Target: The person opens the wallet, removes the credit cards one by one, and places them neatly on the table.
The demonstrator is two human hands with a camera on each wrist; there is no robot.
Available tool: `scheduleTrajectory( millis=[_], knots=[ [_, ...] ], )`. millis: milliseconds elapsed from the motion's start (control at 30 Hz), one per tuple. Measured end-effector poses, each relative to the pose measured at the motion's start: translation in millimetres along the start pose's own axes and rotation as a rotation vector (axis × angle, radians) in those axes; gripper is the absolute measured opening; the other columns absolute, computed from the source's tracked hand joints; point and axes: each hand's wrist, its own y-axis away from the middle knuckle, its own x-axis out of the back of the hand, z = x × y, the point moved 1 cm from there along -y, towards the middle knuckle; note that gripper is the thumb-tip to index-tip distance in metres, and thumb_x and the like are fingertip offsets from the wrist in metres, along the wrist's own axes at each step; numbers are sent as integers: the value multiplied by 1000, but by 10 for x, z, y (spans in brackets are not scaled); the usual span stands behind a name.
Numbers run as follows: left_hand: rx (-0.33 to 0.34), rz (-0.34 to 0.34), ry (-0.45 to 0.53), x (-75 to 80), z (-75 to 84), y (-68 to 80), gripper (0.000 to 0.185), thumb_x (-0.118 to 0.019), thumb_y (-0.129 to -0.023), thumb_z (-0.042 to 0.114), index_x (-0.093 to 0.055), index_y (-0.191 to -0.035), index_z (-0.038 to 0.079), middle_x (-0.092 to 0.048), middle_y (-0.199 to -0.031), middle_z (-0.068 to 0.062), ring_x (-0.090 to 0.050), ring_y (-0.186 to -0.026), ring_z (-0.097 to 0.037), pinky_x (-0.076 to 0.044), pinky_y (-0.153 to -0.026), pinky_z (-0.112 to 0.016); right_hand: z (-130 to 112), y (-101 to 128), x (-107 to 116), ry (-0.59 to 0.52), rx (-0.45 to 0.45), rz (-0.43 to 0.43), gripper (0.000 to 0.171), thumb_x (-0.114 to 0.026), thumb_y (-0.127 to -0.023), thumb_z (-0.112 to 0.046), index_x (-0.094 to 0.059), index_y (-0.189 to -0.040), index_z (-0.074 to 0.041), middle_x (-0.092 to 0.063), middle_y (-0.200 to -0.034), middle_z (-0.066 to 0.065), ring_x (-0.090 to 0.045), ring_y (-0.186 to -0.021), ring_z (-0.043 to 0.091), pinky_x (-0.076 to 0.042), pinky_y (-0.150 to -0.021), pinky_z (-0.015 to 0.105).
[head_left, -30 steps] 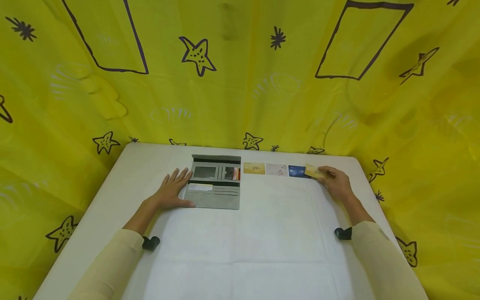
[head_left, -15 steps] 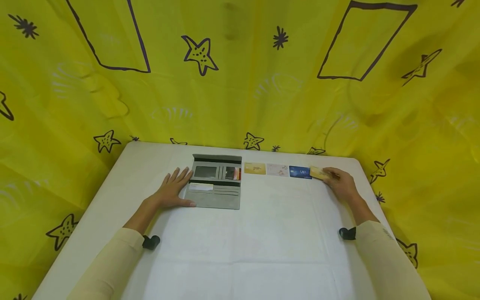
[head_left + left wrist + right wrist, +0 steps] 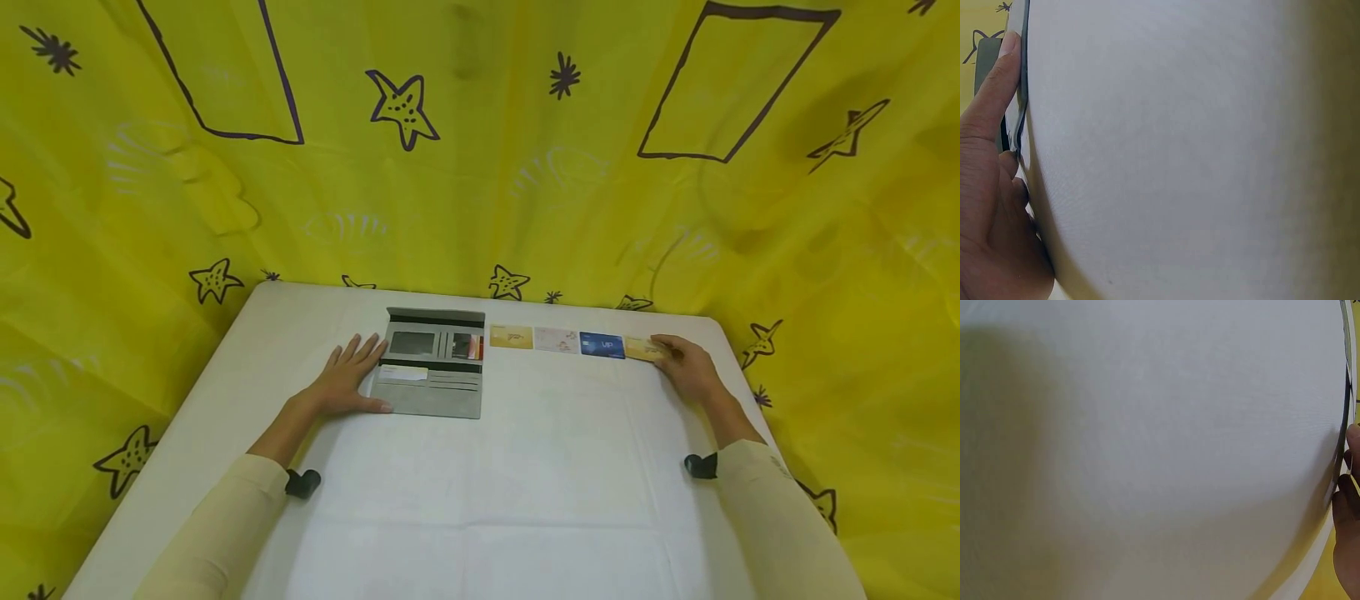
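Note:
My left hand point(image 3: 346, 382) lies with spread, straight fingers along the left edge of an unfolded grey wallet point(image 3: 450, 403); its thumb touches the lower corner. Cards show in the wallet's upper right slots, and a white card point(image 3: 403, 373) sits in its lower left pocket. At the right end of a row of cards, my right hand point(image 3: 688, 367) pinches the right end of a gold card point(image 3: 640, 348). That card lies beside a blue VIP card point(image 3: 602, 345). In the right wrist view, only the fingers point(image 3: 1349, 497) appear at the right edge.
Further left in the row lie a pale patterned card point(image 3: 556, 340) and another gold card point(image 3: 512, 337), close to the wallet's right side. All rest on a white-covered table point(image 3: 555, 467). A yellow curtain point(image 3: 465, 192) with dark drawings hangs behind the far edge.
My right hand has moved the gold card rightward, off the blue VIP card that it overlapped, to the end of the row. The left hand has stayed on the wallet.

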Motion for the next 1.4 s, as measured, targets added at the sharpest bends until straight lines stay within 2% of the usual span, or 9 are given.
scheduleTrajectory(
  millis=[233, 567, 967, 1400],
  knots=[
    [13, -6, -2, 11, 12, -3, 122, -84, -81, 60, -19, -168, 4, -9, -174, -21, 4, -158, -47, 5, -122, -67, 20, -11, 8, 8, -15, -29, 49, -63, -105, -4, -50, -152, 2, -39, -156, 37, -33, -143, 59, -26, -115, 72],
    [13, -7, 1, 13, 18, -2, 121, -84, -81, 59, -19, -167, 3, -8, -174, -21, 4, -158, -47, 6, -122, -67, 20, -43, -4, 36, 35, -20, 48, -64, -103, 2, -54, -150, 1, -44, -155, 34, -35, -143, 59, -29, -114, 73],
    [11, -9, 0, 9, 10, -8, 122, -83, -81, 60, -19, -168, 4, -8, -174, -21, 4, -158, -47, 6, -122, -67, 43, -27, -29, 99, 189, 38, 38, -67, -100, 3, -62, -138, 7, -54, -148, 29, -44, -136, 59, -32, -111, 72],
    [7, -6, 3, -3, -4, -13, 121, -83, -81, 60, -19, -168, 4, -8, -174, -21, 4, -158, -47, 6, -122, -67, 73, -35, -23, 125, 187, 38, 37, -66, -101, 2, -64, -137, 5, -54, -148, 28, -46, -134, 58, -33, -110, 72]
  ],
)
